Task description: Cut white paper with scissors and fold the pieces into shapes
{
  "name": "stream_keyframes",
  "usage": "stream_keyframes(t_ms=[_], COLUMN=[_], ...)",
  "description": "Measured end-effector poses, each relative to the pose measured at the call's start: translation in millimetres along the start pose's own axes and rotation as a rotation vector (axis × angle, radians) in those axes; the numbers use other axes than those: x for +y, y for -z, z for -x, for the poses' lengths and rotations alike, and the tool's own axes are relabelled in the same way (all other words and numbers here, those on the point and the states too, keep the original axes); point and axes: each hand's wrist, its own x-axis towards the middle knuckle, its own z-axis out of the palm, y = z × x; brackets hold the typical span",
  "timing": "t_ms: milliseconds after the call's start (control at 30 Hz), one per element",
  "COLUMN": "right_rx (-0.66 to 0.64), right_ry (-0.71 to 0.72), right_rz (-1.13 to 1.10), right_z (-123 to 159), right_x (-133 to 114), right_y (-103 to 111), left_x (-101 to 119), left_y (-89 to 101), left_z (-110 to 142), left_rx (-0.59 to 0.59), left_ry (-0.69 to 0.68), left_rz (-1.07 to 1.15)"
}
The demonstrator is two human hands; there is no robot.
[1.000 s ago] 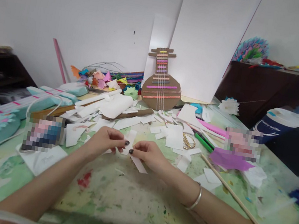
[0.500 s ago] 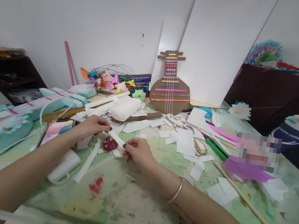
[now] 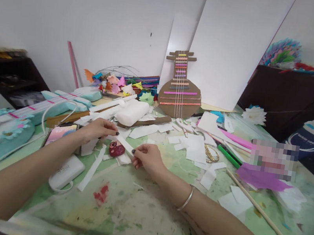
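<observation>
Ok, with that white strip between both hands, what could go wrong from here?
The white strip could crease or tear if the left hand and right hand pull too hard. If dropped, it might get lost among the similar white scraps. It may also brush the dark red object close by.

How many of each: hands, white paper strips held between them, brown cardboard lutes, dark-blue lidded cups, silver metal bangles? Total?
Left hand and right hand: 2
Held white paper strip: 1
Brown cardboard lute: 1
Dark-blue lidded cup: 1
Silver metal bangle: 1
Total: 6
</observation>
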Motion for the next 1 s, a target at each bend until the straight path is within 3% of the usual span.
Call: stream_keyframes(t_ms=[200, 300, 433, 567, 767, 867, 933, 1000], right_rx=[0.061, 0.018, -0.025, 0.013, -0.03, -0.037, -0.044, -0.055], right_ry=[0.037, 0.019, 0.008, -0.011, 0.019, 0.027, 0.021, 0.009], right_rz=[0.009, 0.069, 0.219, 0.293, 0.306, 0.3, 0.308, 0.324], right_z=[-0.3, -1.8, -6.9, -10.6, -12.0, -12.2, -11.7, -10.3], right_x=[3.5, 5.4, 5.6, 3.4, 6.6, 8.6, 8.1, 5.8], right_y=[2.5, 2.0, 0.0, -1.4, 1.4, 2.6, 3.1, 3.9], left_x=[8.4, 10.2, 2.1, -8.8, -7.1, 7.2, 23.3, 43.7], left_y=[-6.5, -7.9, -4.3, -2.9, -4.1, -5.7, -14.2, -31.4], left_z=[0.8, 0.5, -3.7, -8.8, -8.3, 4.1, 23.2, 52.2], left_rx=[0.005, 0.009, -0.028, -0.057, -0.007, 0.149, 0.274, 0.143], left_ry=[0.003, 0.001, -0.019, -0.046, -0.041, -0.135, -0.294, -0.395], left_rz=[-0.039, -0.053, -0.058, -0.083, -0.169, -0.294, -0.281, -0.091])
